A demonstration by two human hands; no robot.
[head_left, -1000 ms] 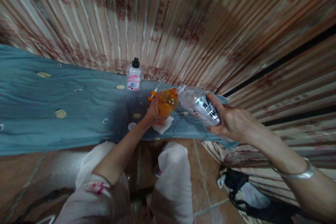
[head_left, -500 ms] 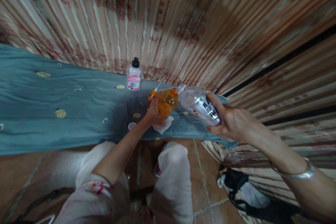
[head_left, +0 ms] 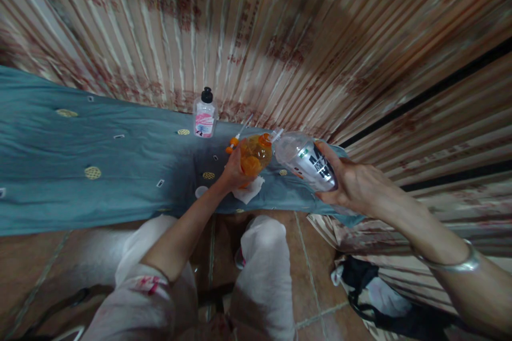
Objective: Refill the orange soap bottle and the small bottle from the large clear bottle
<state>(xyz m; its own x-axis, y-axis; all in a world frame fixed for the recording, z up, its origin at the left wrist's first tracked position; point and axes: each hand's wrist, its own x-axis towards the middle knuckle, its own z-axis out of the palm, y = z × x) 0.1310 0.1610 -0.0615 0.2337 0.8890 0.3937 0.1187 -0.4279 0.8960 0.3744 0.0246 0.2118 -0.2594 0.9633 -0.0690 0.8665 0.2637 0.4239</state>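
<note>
My left hand (head_left: 234, 173) grips a clear bottle of orange liquid (head_left: 256, 153) that stands over a white tissue (head_left: 248, 191) on the blue cloth (head_left: 100, 165). Tilted neck-first toward that orange bottle is a clear plastic bottle with a silver and black label (head_left: 306, 160), held by my right hand (head_left: 352, 184). The two bottle mouths meet near the orange rim. An orange pump nozzle with a thin tube (head_left: 236, 139) lies just behind the orange bottle.
A small clear bottle with a pink label and black cap (head_left: 205, 115) stands at the back of the cloth by the striped curtain (head_left: 280, 37). A small white cap (head_left: 200, 192) lies near the cloth's front edge. A dark bag (head_left: 376, 298) sits on the tiled floor at right.
</note>
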